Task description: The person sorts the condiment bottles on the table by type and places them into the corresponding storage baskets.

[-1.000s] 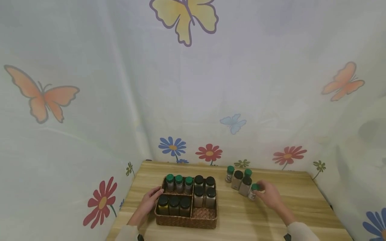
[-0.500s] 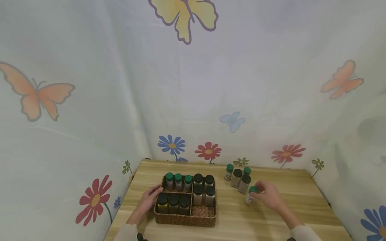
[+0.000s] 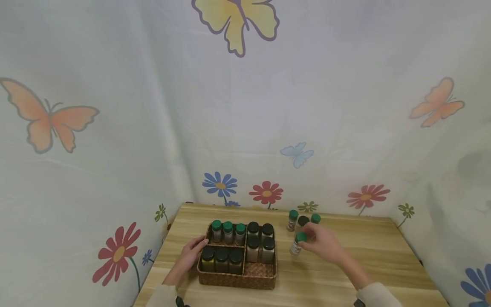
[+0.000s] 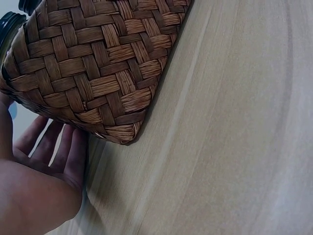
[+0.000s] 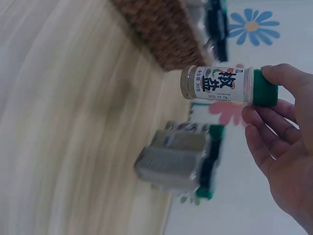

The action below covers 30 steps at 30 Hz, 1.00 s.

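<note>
Beside the left table edge, the left hand touches the woven basket; its fingers look rather straight, with small gaps, the tips hidden behind the basket wall. The basket's right compartment shows bare weave in front of four jars. Next comes a strip of wooden table, then the small jar, near the basket but apart, its green cap pinched by the thumb and fingers of the right hand; it seems lifted. More wood stretches rightward. Patterned cloth stands behind. The right hand partly covers the standing jars, blurred in the right wrist view.
</note>
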Motion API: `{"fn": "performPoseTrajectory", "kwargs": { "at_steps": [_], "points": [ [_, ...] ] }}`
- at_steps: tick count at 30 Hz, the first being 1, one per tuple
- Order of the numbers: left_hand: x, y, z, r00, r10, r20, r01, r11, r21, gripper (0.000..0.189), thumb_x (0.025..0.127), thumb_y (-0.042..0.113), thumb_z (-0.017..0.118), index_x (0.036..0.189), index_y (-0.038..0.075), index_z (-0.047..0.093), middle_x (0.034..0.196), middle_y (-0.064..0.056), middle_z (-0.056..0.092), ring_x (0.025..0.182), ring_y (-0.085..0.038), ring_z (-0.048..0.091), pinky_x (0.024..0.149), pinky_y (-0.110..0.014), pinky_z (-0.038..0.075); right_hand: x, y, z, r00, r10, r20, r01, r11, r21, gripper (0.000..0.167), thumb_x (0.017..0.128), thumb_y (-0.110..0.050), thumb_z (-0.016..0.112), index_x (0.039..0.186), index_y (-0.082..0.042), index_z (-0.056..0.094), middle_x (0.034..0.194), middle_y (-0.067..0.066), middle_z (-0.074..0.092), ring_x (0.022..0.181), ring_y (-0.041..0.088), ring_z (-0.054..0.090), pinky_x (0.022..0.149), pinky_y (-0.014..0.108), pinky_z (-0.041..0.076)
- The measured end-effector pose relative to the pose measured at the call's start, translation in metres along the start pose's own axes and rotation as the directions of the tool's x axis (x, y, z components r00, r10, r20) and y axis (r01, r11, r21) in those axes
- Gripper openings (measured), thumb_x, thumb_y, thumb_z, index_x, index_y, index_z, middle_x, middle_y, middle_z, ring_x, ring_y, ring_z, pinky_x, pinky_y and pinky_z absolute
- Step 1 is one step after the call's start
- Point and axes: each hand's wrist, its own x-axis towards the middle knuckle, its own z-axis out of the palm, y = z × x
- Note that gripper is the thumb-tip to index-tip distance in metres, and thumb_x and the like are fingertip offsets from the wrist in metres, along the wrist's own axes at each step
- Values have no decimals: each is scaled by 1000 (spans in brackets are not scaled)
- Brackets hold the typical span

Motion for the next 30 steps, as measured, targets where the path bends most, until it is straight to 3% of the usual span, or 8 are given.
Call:
{"fn": "performPoseTrajectory", "kwargs": {
  "at_steps": [7,14,19,25,30],
  "points": [
    [1,2,-1,1000,13,-4,-13,999,29,71,103,51,66,155,5,53,154,-23,54,144,-44,48,114,-58,44,30,-42,1,989,-146,-20,147,988,50,27,92,-22,86,112,-14,70,98,-6,70,88,17,69,73,29,60],
    [1,0,-1,1000,5,4,-5,1000,21,72,102,51,67,155,6,52,155,-23,52,145,-44,46,116,-59,41,65,-87,8,984,-176,23,174,982,76,29,94,-21,84,119,-13,71,102,-6,71,96,20,69,86,43,61],
    [1,-1,0,1000,0,24,0,1000,5,72,103,51,67,156,5,51,157,-24,50,147,-45,43,118,-60,38,88,-107,20,972,-232,47,229,971,70,29,93,-20,84,118,-12,71,101,-5,71,97,27,71,85,41,61],
    [2,3,1,999,-13,32,14,1000,-28,71,105,49,64,157,3,49,161,-25,46,150,-47,39,121,-60,35,113,-124,42,952,-297,74,293,954,59,28,94,-20,83,118,-10,71,102,-3,71,96,20,70,86,43,62],
    [1,7,-1,998,-5,59,7,999,-34,66,109,43,60,158,2,46,161,-26,44,150,-49,38,120,-60,36,122,-138,63,958,-260,119,250,964,94,29,97,-19,80,122,-8,70,103,0,72,97,18,69,89,46,61]
  ]
}}
